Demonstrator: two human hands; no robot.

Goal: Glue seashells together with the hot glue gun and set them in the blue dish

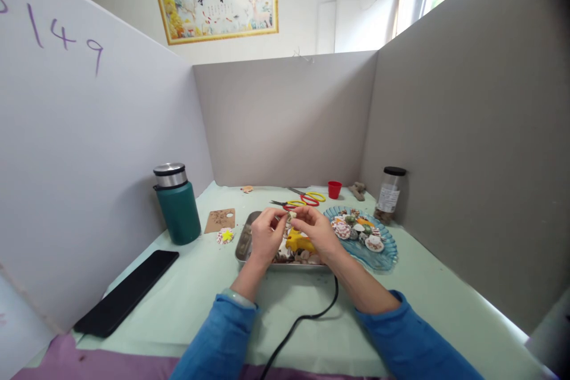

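Above a metal tray [243, 244], my left hand [266, 236] and my right hand [314, 228] meet at the fingertips. Both pinch a small pale piece [291, 215], perhaps a shell, too small to tell. Under the hands, a yellow tool [299, 241] that looks like a glue gun lies in the tray, partly hidden by my fingers. Several pebbles or shells [305, 257] lie along the tray's near side. A black cord [307, 316] runs from the tray's near edge toward me.
A blue plate [383, 258] of decorated shells stands right. Scissors [307, 197], a red cup [335, 190] and a lidded jar [390, 196] stand behind. Leftward are a green bottle [178, 208], a black phone-like slab [129, 291], a brown card [219, 221] and a flower-like disc [225, 236]. Partitions [285, 124] enclose the table.
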